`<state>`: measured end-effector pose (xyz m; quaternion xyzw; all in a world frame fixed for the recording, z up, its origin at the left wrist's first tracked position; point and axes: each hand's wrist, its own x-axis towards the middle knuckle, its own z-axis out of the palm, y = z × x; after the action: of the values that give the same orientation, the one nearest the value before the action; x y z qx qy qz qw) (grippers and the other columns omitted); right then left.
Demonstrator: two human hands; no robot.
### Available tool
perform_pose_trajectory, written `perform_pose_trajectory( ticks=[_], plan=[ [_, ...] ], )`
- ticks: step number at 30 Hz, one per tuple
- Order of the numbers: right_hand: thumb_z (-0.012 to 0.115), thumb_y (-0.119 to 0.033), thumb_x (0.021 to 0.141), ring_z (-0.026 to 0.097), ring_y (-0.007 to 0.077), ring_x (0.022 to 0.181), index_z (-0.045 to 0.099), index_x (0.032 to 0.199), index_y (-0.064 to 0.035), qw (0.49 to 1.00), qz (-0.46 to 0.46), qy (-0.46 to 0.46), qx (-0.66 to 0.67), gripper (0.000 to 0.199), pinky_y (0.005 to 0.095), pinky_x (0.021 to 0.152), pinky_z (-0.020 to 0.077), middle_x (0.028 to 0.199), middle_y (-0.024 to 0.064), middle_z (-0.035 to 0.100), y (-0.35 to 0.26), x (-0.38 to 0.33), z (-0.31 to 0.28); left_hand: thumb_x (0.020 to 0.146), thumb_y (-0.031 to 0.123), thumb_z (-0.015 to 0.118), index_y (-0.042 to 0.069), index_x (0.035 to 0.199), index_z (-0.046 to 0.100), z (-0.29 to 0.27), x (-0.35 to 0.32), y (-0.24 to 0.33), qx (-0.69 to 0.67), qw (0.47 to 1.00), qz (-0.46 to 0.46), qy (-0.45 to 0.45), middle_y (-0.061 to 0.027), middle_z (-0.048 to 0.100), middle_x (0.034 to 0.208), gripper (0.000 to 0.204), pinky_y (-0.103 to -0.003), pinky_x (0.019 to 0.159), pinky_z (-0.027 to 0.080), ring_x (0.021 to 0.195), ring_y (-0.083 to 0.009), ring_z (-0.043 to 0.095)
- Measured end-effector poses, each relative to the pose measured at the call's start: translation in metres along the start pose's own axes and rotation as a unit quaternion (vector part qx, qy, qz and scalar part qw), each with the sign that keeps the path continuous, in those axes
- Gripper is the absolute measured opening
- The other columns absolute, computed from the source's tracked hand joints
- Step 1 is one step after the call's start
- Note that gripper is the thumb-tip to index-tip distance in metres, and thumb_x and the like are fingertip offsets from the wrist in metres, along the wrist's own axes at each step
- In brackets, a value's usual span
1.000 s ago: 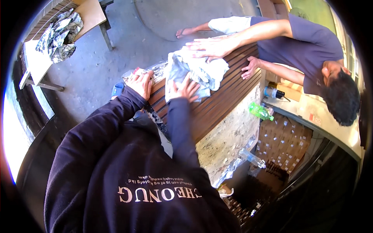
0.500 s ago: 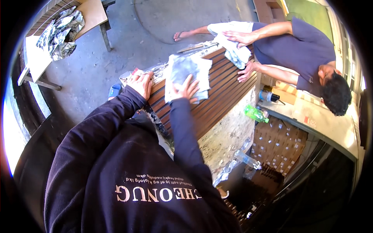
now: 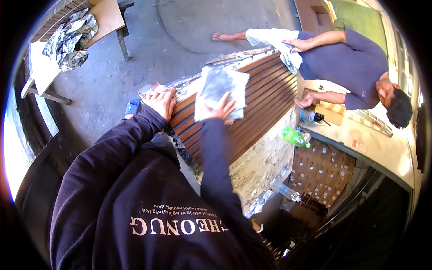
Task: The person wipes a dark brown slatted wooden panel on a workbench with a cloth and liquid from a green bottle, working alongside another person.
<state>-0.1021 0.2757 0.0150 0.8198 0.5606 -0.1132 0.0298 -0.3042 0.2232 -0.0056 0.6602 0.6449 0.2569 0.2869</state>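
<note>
A brown slatted wood panel [image 3: 252, 105] lies across a worn, pale-stained work surface [image 3: 258, 173]. My right hand [image 3: 220, 109] lies on a folded white-and-grey cloth [image 3: 222, 85], fingers spread, pressing it flat on the slats. The cloth and hand are slightly blurred. At the panel's left end my left hand [image 3: 161, 102] rests over the corner, its fingers laid along the edge. Beside its fingertips shows a small red-and-white scrap [image 3: 154, 86]. Opposite, a co-worker's hand [image 3: 297, 45] holds a pale cloth [image 3: 289, 58] against their body; their other hand [image 3: 307, 100] hovers off the panel's far end.
A green plastic bottle [image 3: 295, 137] and a dark-capped clear container [image 3: 311, 115] stand to the right. Nearer lies a clear bottle [image 3: 284, 190]. Below is a stack of brown slats [image 3: 321, 171]. Crumpled wrapping [image 3: 74, 40] sits on a table at upper left; a hose [image 3: 164, 29] crosses the floor.
My right hand and its cloth have shifted slightly right along the slats. The co-worker has drawn back rightward, taking their cloth off the panel and lifting the other hand away. My left hand stays put.
</note>
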Motion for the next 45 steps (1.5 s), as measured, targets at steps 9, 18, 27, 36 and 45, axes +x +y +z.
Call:
perform_pose_trajectory(
  ticks=[9,18,27,36,45],
  plan=[
    [0.068,-0.068,0.062,0.000,0.0326,0.142,0.008,0.149,-0.0226,0.999,0.031,0.022,0.004,0.115,0.0688,0.103,0.0069,0.153,0.0198,0.001,-0.006,0.050,-0.017,0.076,0.056,0.063,0.009,0.132,0.042,-0.001,0.008,-0.005,-0.002,0.999,-0.024,-0.047,-0.0183,0.054,0.123,0.076,-0.046,0.094,0.041,0.112,-0.0362,0.053],
    [0.070,-0.064,0.060,-0.003,0.0371,0.142,0.009,0.149,-0.0235,0.999,-0.032,0.011,0.012,0.115,0.0717,0.101,0.0078,0.152,0.0235,0.000,-0.012,-0.018,0.015,0.076,0.060,0.061,0.011,0.140,0.034,-0.018,0.014,-0.006,-0.060,0.986,-0.060,-0.143,-0.0249,0.050,0.126,0.085,-0.042,0.097,0.042,0.112,-0.0392,0.054],
    [0.067,-0.067,0.062,-0.004,0.0383,0.141,0.009,0.149,-0.0233,0.999,0.018,0.017,0.023,0.113,0.0730,0.099,0.0065,0.152,0.0236,0.000,0.004,0.026,0.004,0.077,0.051,0.064,0.009,0.136,0.037,-0.012,0.018,0.002,-0.076,0.990,-0.037,-0.117,-0.0233,0.058,0.117,0.078,-0.044,0.093,0.044,0.106,-0.0388,0.057],
    [0.065,-0.061,0.067,-0.001,0.0391,0.141,0.008,0.149,-0.0217,0.995,0.042,0.063,0.061,0.107,0.0733,0.099,0.0064,0.152,0.0230,-0.001,0.007,0.057,-0.009,0.078,0.049,0.064,0.007,0.136,0.038,-0.011,0.018,0.002,-0.071,0.993,-0.014,-0.089,-0.0242,0.057,0.118,0.076,-0.043,0.095,0.043,0.111,-0.0397,0.054],
    [0.066,-0.066,0.063,0.001,0.0368,0.142,0.008,0.149,-0.0211,0.996,0.024,0.067,0.060,0.113,0.0733,0.099,0.0078,0.153,0.0219,0.001,0.005,0.048,0.001,0.079,0.047,0.064,0.004,0.134,0.041,-0.019,0.016,0.001,-0.076,0.993,-0.012,-0.084,-0.0229,0.054,0.123,0.073,-0.042,0.097,0.041,0.114,-0.0377,0.053]
  ],
)
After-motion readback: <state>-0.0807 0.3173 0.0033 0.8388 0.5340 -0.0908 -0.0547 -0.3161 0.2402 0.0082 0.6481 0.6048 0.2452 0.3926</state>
